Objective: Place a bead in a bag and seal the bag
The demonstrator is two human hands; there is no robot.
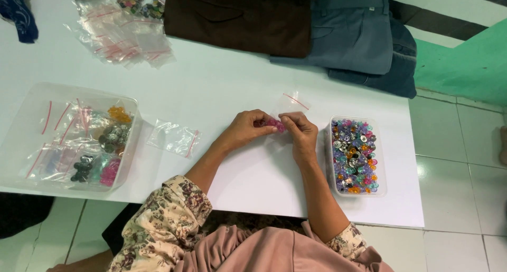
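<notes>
Two hands meet mid-counter (pixel 222 87) over one small clear zip bag (pixel 289 107). Going left to right:

- Clear tub (pixel 21 145) at far left, holding filled bags of buttons. A loose empty bag (pixel 174 138) lies just beside it. More bags (pixel 119 32) sit at the back, with folded trousers (pixel 296 24) beyond.
- Left hand (pixel 245 128): fingertips pinched on the bag's lower edge, where the pink buttons (pixel 275 125) bunch. Forearm comes in at a slant from the floral sleeve (pixel 163 224), wrist low over the counter.
- Right hand (pixel 302 134): thumb and forefinger pinched on the same bag, knuckles up, forearm nearly straight up the frame.
- Bag's red-striped mouth sticks up behind the fingers, away from the person.
- Box of mixed coloured buttons (pixel 355 156) just right of the right hand.

Judgement: best to hold the bag mouth-up, shake the buttons to the bottom, then pinch along the strip from one end to the other so nothing jams in the seal.
</notes>
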